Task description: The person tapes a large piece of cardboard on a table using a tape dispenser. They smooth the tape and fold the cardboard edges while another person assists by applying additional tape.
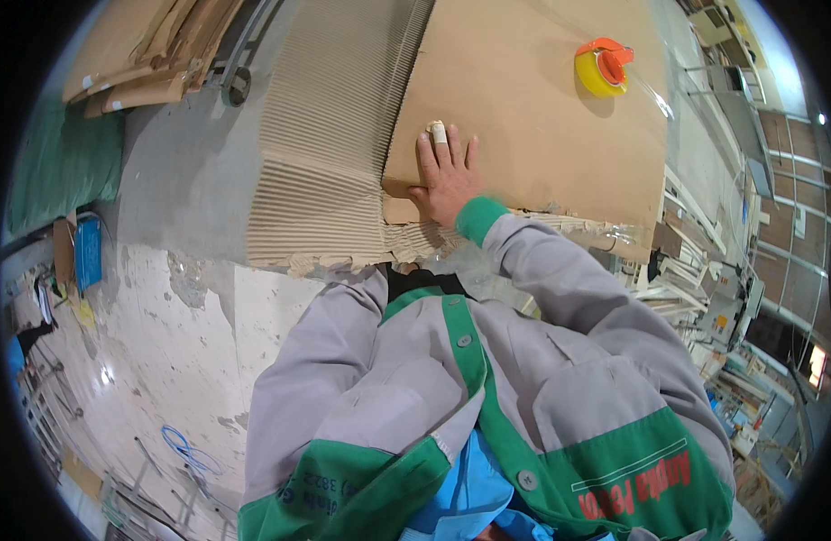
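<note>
My right hand (449,185) lies palm down, fingers spread, on a flat brown cardboard sheet (532,117). A pale plaster wraps one fingertip. Below the hand the sheet's near edge is torn and ragged, with shiny clear tape along part of it. To the left, a ribbed corrugated cardboard piece (321,171) borders the smooth sheet. An orange tape dispenser (605,65) with a yellow roll rests at the far right of the sheet, and a shiny strip shows beside it. My left sleeve (343,307) runs up to the cardboard's near edge; the left hand is hidden.
Folded cardboard pieces (154,59) are stacked at the far left, near a metal bar with a wheel (238,87). A green sheet (64,167) and a blue box (88,251) stand at left. Blue cord (188,451) lies on the worn floor. Pale strips (686,279) are piled at right.
</note>
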Tool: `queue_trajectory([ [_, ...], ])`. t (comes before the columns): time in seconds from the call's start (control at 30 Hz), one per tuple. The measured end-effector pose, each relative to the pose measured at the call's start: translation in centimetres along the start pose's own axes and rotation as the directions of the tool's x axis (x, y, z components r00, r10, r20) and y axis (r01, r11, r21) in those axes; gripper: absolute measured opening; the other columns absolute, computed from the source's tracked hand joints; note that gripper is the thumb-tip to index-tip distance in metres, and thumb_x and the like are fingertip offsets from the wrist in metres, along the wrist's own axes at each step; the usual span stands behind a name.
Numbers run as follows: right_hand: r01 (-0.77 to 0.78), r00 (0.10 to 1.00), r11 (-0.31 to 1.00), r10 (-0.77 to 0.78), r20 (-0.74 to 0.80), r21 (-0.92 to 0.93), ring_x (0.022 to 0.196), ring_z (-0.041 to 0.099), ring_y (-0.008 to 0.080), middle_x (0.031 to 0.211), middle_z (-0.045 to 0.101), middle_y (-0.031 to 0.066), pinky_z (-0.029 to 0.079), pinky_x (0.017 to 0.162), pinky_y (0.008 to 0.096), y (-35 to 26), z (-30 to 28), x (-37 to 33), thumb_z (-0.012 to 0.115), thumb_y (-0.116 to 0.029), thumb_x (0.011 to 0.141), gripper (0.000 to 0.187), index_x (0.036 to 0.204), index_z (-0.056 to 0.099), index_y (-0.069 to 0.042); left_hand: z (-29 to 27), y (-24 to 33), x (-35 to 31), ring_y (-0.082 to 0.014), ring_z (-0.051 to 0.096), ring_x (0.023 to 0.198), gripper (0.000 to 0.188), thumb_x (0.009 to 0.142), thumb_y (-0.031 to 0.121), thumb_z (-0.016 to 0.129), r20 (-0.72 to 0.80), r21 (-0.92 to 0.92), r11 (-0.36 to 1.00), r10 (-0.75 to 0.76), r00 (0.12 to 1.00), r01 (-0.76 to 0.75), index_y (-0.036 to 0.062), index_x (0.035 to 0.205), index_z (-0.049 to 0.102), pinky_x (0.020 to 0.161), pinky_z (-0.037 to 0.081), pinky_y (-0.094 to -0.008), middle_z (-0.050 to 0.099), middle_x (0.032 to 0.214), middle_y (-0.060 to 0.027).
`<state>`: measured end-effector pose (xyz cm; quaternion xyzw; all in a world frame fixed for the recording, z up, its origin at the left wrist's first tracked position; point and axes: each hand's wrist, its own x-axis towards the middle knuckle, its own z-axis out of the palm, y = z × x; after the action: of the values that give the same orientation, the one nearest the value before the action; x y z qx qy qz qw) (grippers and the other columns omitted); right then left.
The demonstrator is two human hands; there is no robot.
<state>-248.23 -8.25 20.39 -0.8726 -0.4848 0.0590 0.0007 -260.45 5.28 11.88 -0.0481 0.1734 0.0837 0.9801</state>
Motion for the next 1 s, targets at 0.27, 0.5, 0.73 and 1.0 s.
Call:
queue_trajectory([
  [0.27, -0.044, 0.987, 0.991, 0.023, 0.159, 0.129, 0.157, 0.014, 0.0424, 0.169, 0.022, 0.0191, 0.015, 0.121, 0.0689, 0.5, -1.5, 0.6, 0.077, -0.060, 0.082, 0.112, 0.163, 0.021, -0.008, -0.3, -4.0, -1.4, -0.0190, 0.065, 0.112, 0.053, 0.109, 0.044, 0.045, 0.068, -0.042, 0.998, 0.053, 0.996, -0.051, 0.0032, 0.142, 0.057, 0.095, 0.054, -0.0337, 0.069, 0.124, -0.0117],
  [0.5, -0.050, 0.980, 0.998, 0.041, 0.194, 0.041, 0.157, 0.013, 0.0442, 0.169, 0.020, 0.0204, 0.016, 0.118, 0.0743, -0.3, -2.4, 1.0, 0.075, -0.056, 0.087, 0.107, 0.164, 0.018, -0.007, -0.9, -6.3, -1.9, -0.0197, 0.064, 0.114, 0.053, 0.108, 0.043, 0.048, 0.108, -0.102, 0.990, 0.111, 0.988, -0.100, 0.0029, 0.143, 0.056, 0.097, 0.053, -0.0345, 0.067, 0.127, -0.0123],
  [0.73, -0.055, 0.981, 0.996, 0.066, 0.182, -0.066, 0.157, 0.011, 0.0486, 0.170, 0.013, 0.0239, 0.015, 0.115, 0.0787, -1.5, -0.7, 0.7, 0.072, -0.050, 0.090, 0.103, 0.164, 0.015, -0.006, -1.5, -7.5, -2.4, -0.0203, 0.063, 0.117, 0.053, 0.107, 0.041, 0.051, 0.114, -0.127, 0.986, 0.125, 0.986, -0.110, 0.0026, 0.143, 0.056, 0.099, 0.053, -0.0354, 0.066, 0.130, -0.0128],
  [1.0, 0.035, 0.996, 0.999, -0.035, 0.085, 0.002, 0.155, 0.008, 0.0535, 0.168, 0.016, 0.0287, 0.005, 0.116, 0.0785, -0.9, 0.6, -0.3, 0.057, -0.060, 0.096, 0.090, 0.165, 0.021, -0.015, -0.5, -6.2, -1.1, -0.0210, 0.062, 0.120, 0.053, 0.106, 0.040, 0.055, 0.131, -0.039, 0.995, 0.098, 0.986, -0.094, 0.0023, 0.144, 0.055, 0.101, 0.052, -0.0363, 0.064, 0.134, -0.0135],
])
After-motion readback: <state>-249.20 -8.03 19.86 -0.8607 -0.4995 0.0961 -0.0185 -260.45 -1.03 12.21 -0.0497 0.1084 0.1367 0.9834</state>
